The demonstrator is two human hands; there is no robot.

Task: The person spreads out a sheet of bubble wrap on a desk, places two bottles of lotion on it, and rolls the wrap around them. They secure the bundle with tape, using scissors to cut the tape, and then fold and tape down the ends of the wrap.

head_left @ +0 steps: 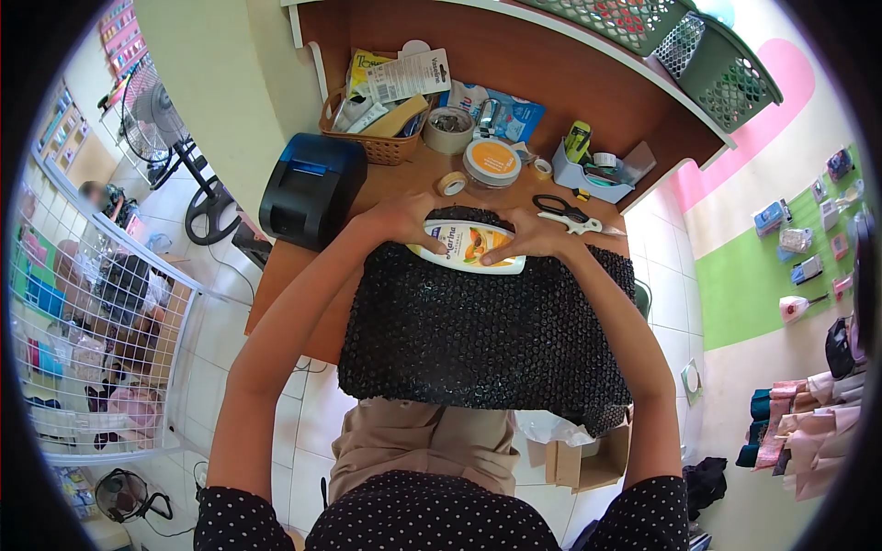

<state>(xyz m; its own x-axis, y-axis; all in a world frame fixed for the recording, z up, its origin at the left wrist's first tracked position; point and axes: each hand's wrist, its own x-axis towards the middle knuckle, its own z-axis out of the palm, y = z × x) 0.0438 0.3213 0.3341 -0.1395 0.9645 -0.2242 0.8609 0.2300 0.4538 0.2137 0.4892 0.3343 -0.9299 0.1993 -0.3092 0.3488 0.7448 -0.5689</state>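
A white bottle with an orange and green label (470, 245) lies on its side on a sheet of black bubble wrap (478, 331). My left hand (406, 223) grips its left end, fingers over the far side. At the right end, my right hand (540, 236) holds the same bottle, thumb resting on the label. Some bubble wrap shows just beyond the bottle, between my hands. The sheet covers the front of the brown desk (317, 317) and hangs over its near edge.
A black printer (312, 191) stands left, beside a wicker basket (375, 147). Behind my hands are a round tub (492, 163) and a tape roll (451, 184). Scissors (571, 217) lie right, near a grey organizer (593, 180). An open cardboard box (593, 462) sits below.
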